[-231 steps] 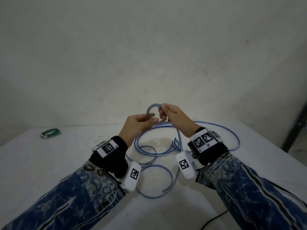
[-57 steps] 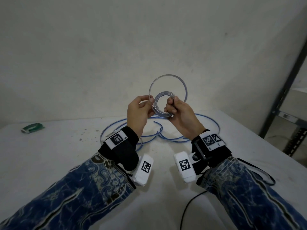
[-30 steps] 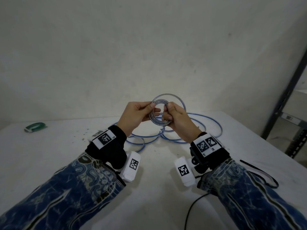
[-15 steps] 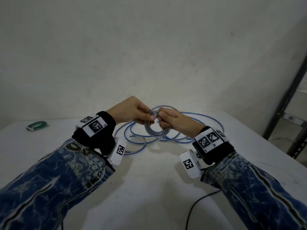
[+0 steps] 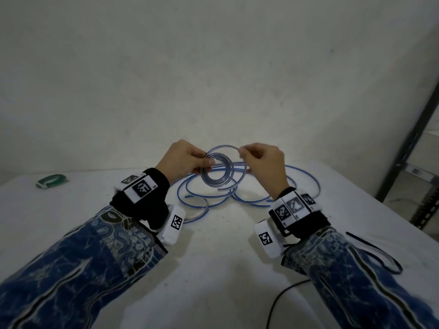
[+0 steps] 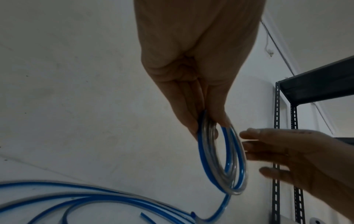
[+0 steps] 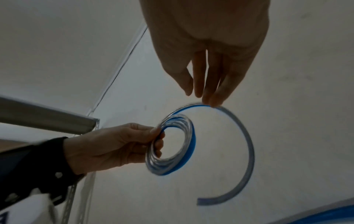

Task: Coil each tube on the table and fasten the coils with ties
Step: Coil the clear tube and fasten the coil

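Left hand (image 5: pixel 184 160) pinches the coiled tube (image 5: pixel 216 172) at its 9 o'clock edge; right hand (image 5: pixel 262 162) pinches its loose outer loop at 1 o'clock, above the desk (image 5: pixel 213 269)

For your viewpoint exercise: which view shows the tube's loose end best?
The right wrist view: the loose end hangs free, its cut tip plain against the wall, beyond the coil. The head view hides it among other tubes; the left wrist view shows the coil edge-on.

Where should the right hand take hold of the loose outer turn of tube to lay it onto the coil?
Probably near the free tail, from the coil's right: it arcs clear of the wound turns that the left hand pinches; the right hand's fingertips now pinch only its top.
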